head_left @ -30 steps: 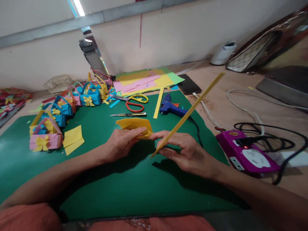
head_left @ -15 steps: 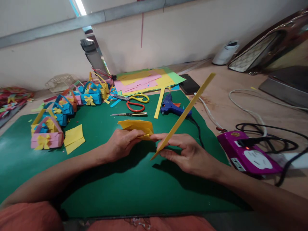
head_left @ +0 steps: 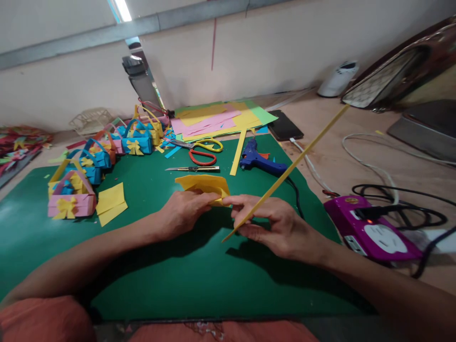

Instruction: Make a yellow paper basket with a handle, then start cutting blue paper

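Observation:
A folded yellow paper piece point(head_left: 204, 182) is pinched in my left hand point(head_left: 183, 211), thumb and fingers closed on its near edge. My right hand point(head_left: 272, 222) is closed on a long narrow yellow paper strip point(head_left: 290, 168), which slants up to the right. The right index fingertip touches the right corner of the folded piece. My fingers hide part of that piece's inside. Beyond the hands lie a craft knife point(head_left: 194, 169), scissors point(head_left: 204, 151) with red and yellow handles, and a blue glue gun point(head_left: 261, 161).
Several small paper baskets point(head_left: 73, 204) stand at the left, near yellow paper pieces point(head_left: 111, 202). Coloured sheets point(head_left: 221, 121) are stacked behind. A phone point(head_left: 286, 126), a purple power strip point(head_left: 374, 232) and cables lie right of the green mat point(head_left: 199, 285).
The strip in my right hand has tilted further over to the right and turned more edge-on. Both hands keep their hold, and the view has shifted slightly.

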The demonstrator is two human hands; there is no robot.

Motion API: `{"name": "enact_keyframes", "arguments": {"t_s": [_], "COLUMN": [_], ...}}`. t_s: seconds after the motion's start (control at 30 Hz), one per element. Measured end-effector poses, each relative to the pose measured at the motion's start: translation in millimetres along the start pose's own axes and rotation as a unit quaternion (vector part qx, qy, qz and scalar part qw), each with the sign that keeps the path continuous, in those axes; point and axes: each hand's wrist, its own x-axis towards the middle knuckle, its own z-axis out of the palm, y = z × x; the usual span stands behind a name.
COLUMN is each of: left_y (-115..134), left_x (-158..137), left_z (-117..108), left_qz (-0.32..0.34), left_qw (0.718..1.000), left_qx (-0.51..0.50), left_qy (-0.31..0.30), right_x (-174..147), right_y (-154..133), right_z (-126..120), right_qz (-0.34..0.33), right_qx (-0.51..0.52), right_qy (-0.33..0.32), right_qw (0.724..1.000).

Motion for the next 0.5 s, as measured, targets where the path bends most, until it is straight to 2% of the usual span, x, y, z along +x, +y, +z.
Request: {"name": "enact_keyframes", "arguments": {"t_s": [0.13, 0.33, 0.5], "left_y": [0.0, 0.2, 0.7], "left_x": [-2.4, -3.5, -2.5], "left_z": [3.6, 4.2, 1.1], "left_qz": [-0.001, -0.016, -0.014], "left_qw": [1.000, 1.000, 1.000], "left_qx": [0.000, 0.005, -0.011], "left_qy": [0.009, 0.009, -0.002], "right_x": [-0.9, -2.0, -0.9], "right_y": [0.2, -2.6, 2.6], "right_z": [0.0, 0.9, 1.2], "right_qz": [-0.021, 0.025, 0.071], "right_qx": [-0.017, -0.041, 0.038], "right_qy": [-0.011, -0.041, -0.039], "right_qw": [1.000, 0.998, 0.996]}}
